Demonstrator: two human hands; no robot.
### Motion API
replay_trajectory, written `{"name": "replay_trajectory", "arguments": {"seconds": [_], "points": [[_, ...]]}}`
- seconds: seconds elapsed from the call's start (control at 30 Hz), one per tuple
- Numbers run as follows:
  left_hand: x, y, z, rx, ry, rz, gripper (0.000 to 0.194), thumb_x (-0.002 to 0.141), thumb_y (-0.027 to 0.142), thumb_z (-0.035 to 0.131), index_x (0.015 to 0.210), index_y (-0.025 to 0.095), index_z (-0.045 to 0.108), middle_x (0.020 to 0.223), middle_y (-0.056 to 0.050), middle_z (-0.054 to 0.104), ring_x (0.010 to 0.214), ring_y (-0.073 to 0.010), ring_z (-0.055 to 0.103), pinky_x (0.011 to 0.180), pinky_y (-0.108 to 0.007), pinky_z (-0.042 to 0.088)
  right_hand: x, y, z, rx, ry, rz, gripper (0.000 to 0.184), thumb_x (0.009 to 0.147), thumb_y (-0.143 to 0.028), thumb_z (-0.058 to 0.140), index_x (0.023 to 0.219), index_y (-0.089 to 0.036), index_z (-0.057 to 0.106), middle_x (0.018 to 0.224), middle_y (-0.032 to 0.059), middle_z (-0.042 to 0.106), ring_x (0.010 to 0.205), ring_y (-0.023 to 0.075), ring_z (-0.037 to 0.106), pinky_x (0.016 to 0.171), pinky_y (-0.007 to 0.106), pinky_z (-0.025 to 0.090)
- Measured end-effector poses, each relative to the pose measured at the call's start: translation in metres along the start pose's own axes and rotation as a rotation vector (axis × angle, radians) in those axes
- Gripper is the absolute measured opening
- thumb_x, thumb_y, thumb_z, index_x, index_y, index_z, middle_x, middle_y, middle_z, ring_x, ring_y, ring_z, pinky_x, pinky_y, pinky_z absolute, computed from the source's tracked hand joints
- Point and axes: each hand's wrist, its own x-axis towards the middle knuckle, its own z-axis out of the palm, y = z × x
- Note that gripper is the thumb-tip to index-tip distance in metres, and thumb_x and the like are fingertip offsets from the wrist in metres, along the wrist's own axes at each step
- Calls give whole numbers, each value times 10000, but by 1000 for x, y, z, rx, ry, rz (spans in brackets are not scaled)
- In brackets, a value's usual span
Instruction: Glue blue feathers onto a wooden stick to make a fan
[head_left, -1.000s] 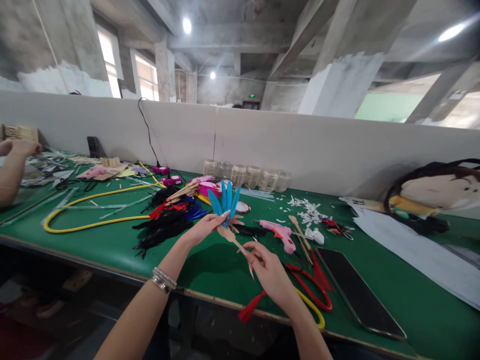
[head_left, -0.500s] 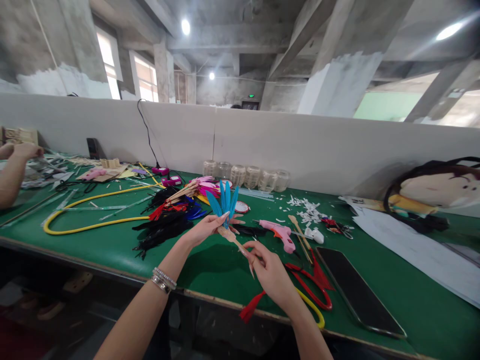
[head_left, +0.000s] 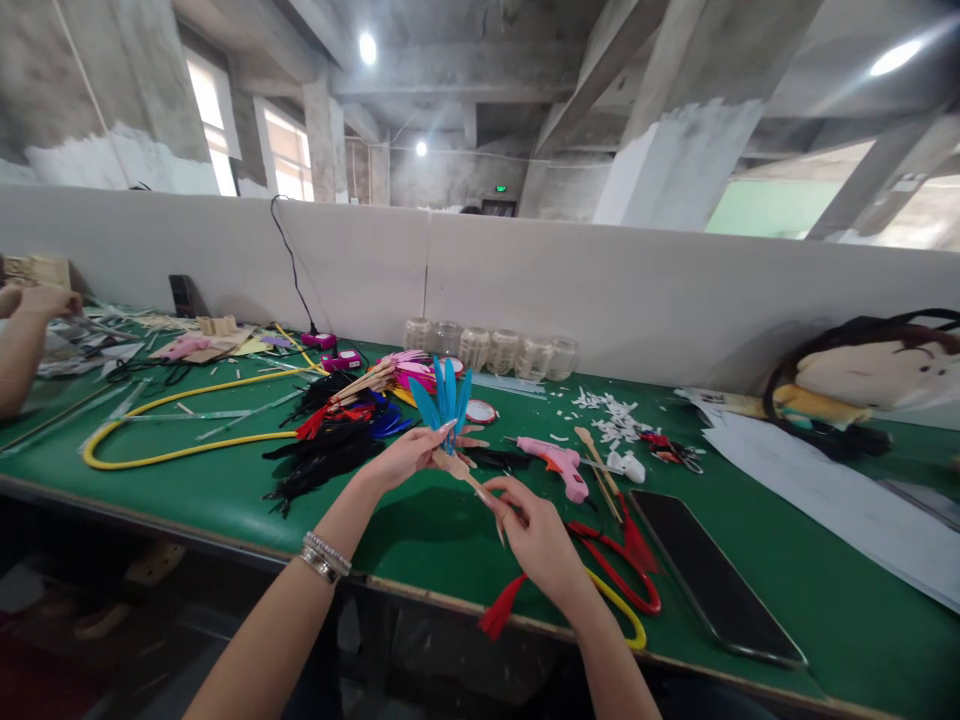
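A small fan of blue feathers [head_left: 444, 398] on a flat wooden handle [head_left: 455, 466] is held up over the front part of the table. My left hand [head_left: 409, 458] pinches it where the feathers meet the wood, its fingertips partly hidden behind. Closed around the lower end of the handle is my right hand [head_left: 534, 535]. A red tassel [head_left: 501, 607] hangs out below that hand; I cannot tell whether it is tied to the handle. Right of the fan lies a pink glue gun [head_left: 559, 465]. Red-handled scissors [head_left: 626, 575] lie beyond my right wrist.
Black feathers [head_left: 322, 465] and a bundle of pink feather fans [head_left: 379, 378] lie to the left, near a yellow tube [head_left: 112, 462]. Clear jars [head_left: 504, 352] line the partition. White scraps [head_left: 611, 415], a phone [head_left: 716, 575] and paper [head_left: 817, 500] are rightward. Another person's hand [head_left: 45, 302] shows far left.
The view has shifted very slightly. Both hands keep the same hold on the fan, and nothing on the table has visibly moved.
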Motion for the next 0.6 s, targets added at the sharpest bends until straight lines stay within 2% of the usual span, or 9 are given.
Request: {"name": "replay_trajectory", "arguments": {"seconds": [0.17,0.33,0.6], "points": [[4,-5,-3,-111,90,61,344,647,433,652,776,114,657,665,-51,675,624,-166,629,655,-277,464,0,-1,3,2,-16,15,197,825,-321,376,852,-203,531,494,-48,444,429,101,417,441,206,307],[5,-1,-2,-163,127,119,382,665,377,660,960,135,636,834,-86,691,729,-208,641,712,-322,456,0,-6,2,25,-31,21,234,826,-364,383,835,-189,539,475,-45,450,411,92,387,419,207,283],[5,0,-1,-147,223,94,358,658,358,669,919,113,656,800,-97,694,736,-227,642,667,-311,470,1,-8,2,94,-25,40,234,808,-355,400,831,-178,551,475,-41,466,426,97,422,437,208,321]]}}
